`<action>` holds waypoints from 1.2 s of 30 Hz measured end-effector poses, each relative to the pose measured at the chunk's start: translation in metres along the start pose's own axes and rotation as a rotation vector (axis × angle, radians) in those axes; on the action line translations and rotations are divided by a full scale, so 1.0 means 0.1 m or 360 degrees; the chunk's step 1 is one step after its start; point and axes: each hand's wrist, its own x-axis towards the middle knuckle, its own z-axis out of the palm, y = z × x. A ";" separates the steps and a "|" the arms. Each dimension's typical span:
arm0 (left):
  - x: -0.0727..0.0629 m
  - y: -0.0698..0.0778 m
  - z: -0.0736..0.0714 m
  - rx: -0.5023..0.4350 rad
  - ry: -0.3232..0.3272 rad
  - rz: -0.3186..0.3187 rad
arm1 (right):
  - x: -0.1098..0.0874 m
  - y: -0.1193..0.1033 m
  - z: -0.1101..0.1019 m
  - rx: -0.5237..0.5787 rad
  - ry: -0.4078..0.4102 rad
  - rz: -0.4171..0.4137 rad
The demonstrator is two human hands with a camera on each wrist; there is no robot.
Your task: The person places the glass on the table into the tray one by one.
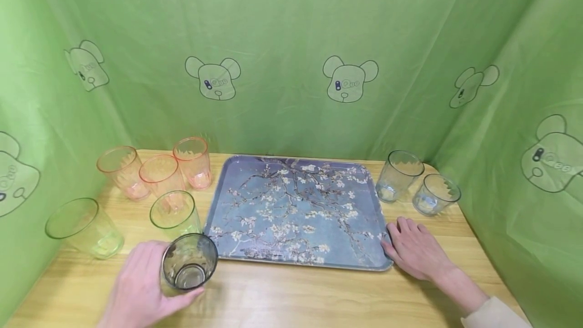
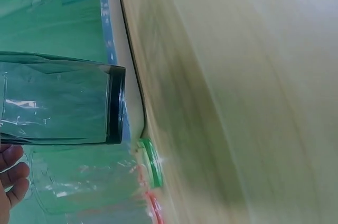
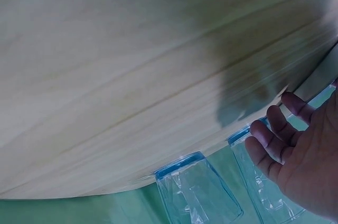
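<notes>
Left hand (image 1: 141, 282): curls round smoky-grey tumbler (image 1: 190, 262), lower left of frame; side grip likely keeps mouth up. Right hand (image 1: 416, 249): rests relaxed, empty, at right edge of blossom-print tray (image 1: 296, 211), perhaps steadying.

Right sleeve (image 1: 494, 314): pale cream, plain visible surface, edge on forearm (image 1: 466, 291). Left grip (image 1: 138, 285), right grip (image 1: 416, 249): bare hands.
</notes>
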 end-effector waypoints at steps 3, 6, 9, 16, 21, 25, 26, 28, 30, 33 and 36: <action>0.04 0.03 0.02 0.0000 -0.0009 0.0033 | 0.01 -0.01 0.00 0.0007 -0.0015 0.0009; 0.09 0.08 0.04 -0.0007 -0.0052 0.0046 | 0.01 -0.01 0.00 0.0009 -0.0010 0.0010; 0.14 0.13 0.07 -0.0024 -0.0083 0.0059 | 0.01 0.00 0.01 0.0003 0.0008 0.0007; 0.23 0.23 0.17 -0.0095 -0.0198 0.0051 | 0.01 0.00 0.00 -0.0014 0.0023 -0.0005; 0.30 0.28 0.25 -0.0129 -0.0185 0.0086 | 0.00 -0.01 -0.01 -0.0016 0.0002 -0.0007; 0.37 0.29 0.32 -0.0140 -0.0128 0.0118 | 0.00 -0.01 -0.01 -0.0012 -0.0014 0.0001; 0.39 0.29 0.34 -0.0143 -0.0114 0.0122 | 0.00 -0.01 -0.02 -0.0011 -0.0014 0.0003; 0.42 0.30 0.38 -0.0144 -0.0116 0.0118 | 0.00 -0.02 -0.02 -0.0010 -0.0012 0.0007; 0.46 0.30 0.43 -0.0143 -0.0125 0.0118 | 0.00 -0.02 -0.02 -0.0011 -0.0009 0.0005; 0.50 0.30 0.50 -0.0141 -0.0135 0.0132 | 0.00 -0.02 -0.02 -0.0010 -0.0010 0.0004; 0.55 0.30 0.58 -0.0131 -0.0124 0.0155 | 0.00 -0.01 -0.02 -0.0003 -0.0016 0.0011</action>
